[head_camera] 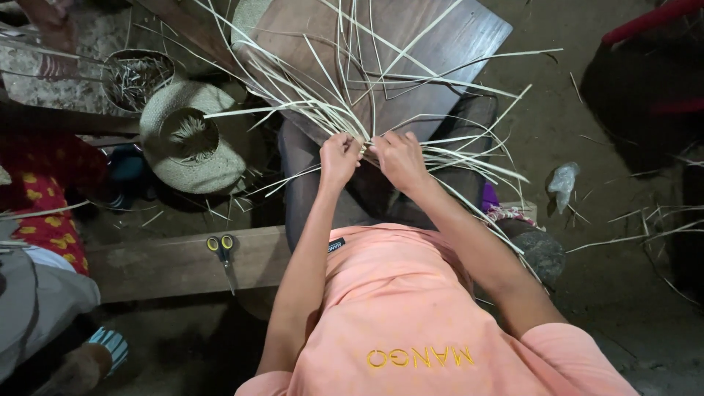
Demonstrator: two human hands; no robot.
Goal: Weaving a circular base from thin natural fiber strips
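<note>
A bundle of pale straw strips [345, 95] fans out over a brown wooden board [433, 37] that rests on my lap. My left hand [339, 158] and my right hand [400, 158] sit side by side at the near edge of the board. Both pinch the strips where they cross into a small woven patch. Long loose ends spray away to the left, right and far side. My forearms reach forward from an orange shirt.
A woven straw hat [191, 139] lies upside down at the left, beside a round bowl of scraps [137, 77]. Yellow-handled scissors [224, 253] lie on a wooden plank [169, 264]. Another person in red patterned cloth [40, 198] sits at the left. A crumpled plastic bag [563, 183] lies on the dirt floor.
</note>
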